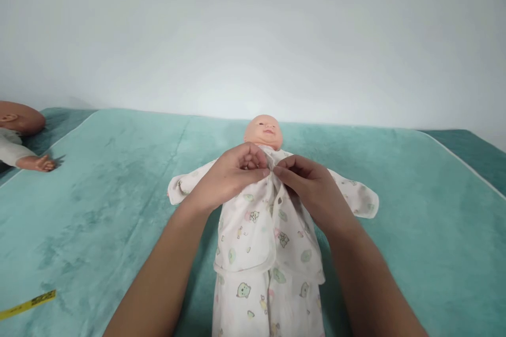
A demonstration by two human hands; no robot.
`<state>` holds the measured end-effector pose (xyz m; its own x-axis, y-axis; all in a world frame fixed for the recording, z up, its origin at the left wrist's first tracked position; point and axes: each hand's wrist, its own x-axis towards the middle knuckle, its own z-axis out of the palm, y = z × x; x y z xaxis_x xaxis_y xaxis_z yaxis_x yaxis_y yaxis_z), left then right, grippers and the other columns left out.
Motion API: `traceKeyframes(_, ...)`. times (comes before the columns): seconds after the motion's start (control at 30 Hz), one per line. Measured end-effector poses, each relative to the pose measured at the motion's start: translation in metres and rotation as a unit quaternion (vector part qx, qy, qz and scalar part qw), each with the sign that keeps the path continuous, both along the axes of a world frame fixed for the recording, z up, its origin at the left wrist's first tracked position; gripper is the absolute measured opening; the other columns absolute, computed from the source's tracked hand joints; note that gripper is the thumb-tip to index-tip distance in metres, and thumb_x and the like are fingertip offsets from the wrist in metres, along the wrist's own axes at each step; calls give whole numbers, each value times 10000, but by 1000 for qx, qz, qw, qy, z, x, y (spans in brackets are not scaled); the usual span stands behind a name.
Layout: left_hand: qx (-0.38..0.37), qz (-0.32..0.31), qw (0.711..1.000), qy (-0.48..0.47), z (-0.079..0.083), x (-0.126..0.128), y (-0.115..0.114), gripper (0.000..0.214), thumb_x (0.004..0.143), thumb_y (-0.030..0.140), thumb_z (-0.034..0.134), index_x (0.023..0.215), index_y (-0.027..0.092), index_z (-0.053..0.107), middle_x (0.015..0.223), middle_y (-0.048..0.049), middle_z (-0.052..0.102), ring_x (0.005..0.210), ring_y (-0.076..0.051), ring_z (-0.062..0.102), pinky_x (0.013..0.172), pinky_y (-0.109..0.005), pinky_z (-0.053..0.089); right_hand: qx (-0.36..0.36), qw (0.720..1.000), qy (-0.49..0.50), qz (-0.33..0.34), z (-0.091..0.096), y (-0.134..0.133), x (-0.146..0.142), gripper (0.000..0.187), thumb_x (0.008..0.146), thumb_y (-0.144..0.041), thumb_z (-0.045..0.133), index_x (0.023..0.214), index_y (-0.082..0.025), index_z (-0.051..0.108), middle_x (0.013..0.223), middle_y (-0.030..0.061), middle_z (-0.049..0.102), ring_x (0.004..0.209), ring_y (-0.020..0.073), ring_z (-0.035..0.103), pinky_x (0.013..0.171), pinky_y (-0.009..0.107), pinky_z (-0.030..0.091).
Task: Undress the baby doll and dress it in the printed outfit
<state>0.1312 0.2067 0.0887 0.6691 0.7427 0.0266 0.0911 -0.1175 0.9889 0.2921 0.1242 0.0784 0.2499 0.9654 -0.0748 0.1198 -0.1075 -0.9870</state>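
Observation:
A baby doll (264,130) lies on its back, head toward the wall, arms spread to both sides. It wears a white baby jacket (247,226) printed with small animals and leaves, above matching pants (256,308). At the chest, just below the neck, my left hand (243,168) pinches the front edge of the jacket between thumb and fingers. My right hand (306,179) pinches the opposite front edge right beside it, the fingertips almost meeting. Any fastener between them is hidden by the fingers. Below the hands the front edges hang loose and overlap slightly.
A teal blanket (110,210) covers the surface, with a pale wall (253,42) behind it. Part of another doll (23,121) lies at the left edge, one arm stretched out. A yellow strip with dark markings (27,305) lies at the lower left.

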Motion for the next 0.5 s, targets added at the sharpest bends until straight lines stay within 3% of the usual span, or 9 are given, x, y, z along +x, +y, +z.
traceKeyframes(0.27,-42,-10,999,-22,0,2,0,110,832,263,655,796,186,586,659,44,458,576,-75,385,557,-219,319,-11,998,69,2,-4,2,2,283,804,-441,686,736,-182,597,601,-42,453,502,70,383,444,204,289)
traceKeyframes(0.5,-50,2,998,-35,-2,6,-2,84,843,251,624,817,191,570,697,31,493,642,-93,450,587,-226,338,-4,993,120,22,-9,4,7,300,812,-439,702,713,-177,594,591,-46,470,515,59,395,463,191,302)
